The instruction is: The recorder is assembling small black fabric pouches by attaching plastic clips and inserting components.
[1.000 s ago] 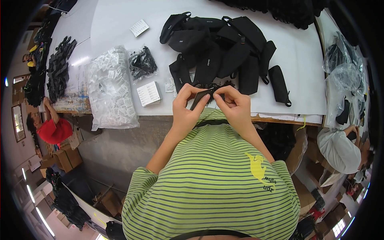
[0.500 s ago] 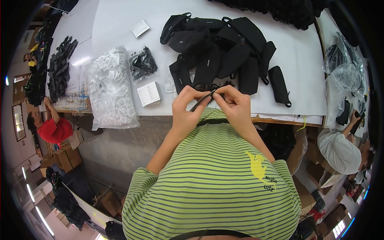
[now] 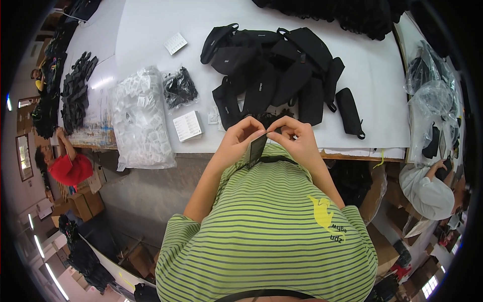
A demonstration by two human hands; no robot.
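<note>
Just in front of my body, at the table's near edge, my left hand pinches a flat dark hang tag that points down toward my shirt. My right hand meets it at the tag's top corner, thumb and forefinger pressed together. Whatever lies between those right fingertips is too small to make out. Right behind my hands sits a small tangle of black cords, partly covered by my fingers. Beyond it is a heap of black zip pouches, with one separate pouch at its right.
Left of my hands are a stack of printed white cards, a small clear bag of black cords and a large clear bag of white packets. Plastic-wrapped goods lie right. Co-workers in red and white are at either side.
Both hands have come slightly nearer my body. The dark tag has turned from nearly edge-on to showing its flat face, hanging lower. The co-worker at right has moved an arm.
</note>
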